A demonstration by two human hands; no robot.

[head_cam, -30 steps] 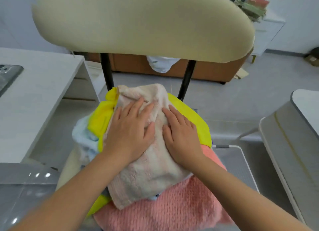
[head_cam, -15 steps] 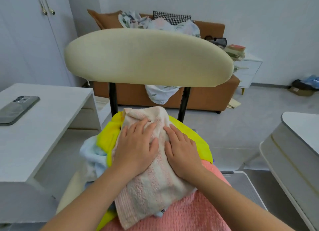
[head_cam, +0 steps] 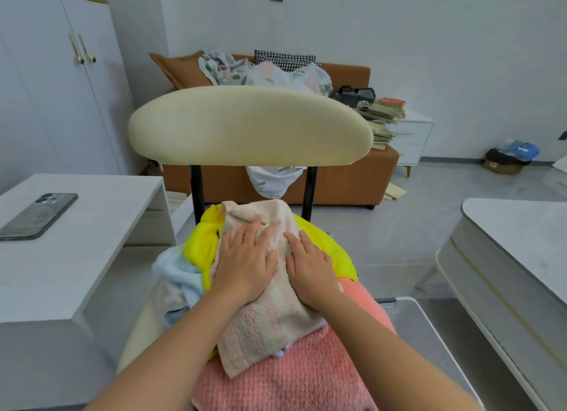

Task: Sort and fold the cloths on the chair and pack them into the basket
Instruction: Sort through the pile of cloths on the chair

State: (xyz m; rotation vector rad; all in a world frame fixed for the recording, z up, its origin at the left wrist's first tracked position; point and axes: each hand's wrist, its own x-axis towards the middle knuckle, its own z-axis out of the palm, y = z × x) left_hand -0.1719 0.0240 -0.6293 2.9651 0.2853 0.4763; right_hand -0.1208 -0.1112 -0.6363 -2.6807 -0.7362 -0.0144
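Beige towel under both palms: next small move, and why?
Probably pinch the far end of the beige towel and fold it over toward the near end. The left hand and right hand lie flat on it, so it looks smoothed, yet it stretches long over the pink cloth, probably too long for the basket.

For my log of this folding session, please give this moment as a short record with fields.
left hand: flat, fingers straight, pressing on the beige towel
right hand: flat beside it, on the same towel
beige towel: top of the pile on the chair
under it: yellow cloth, pink cloth, light blue cloth
basket: white, right of the chair, no cloth in the visible part
phone: on the white table, left
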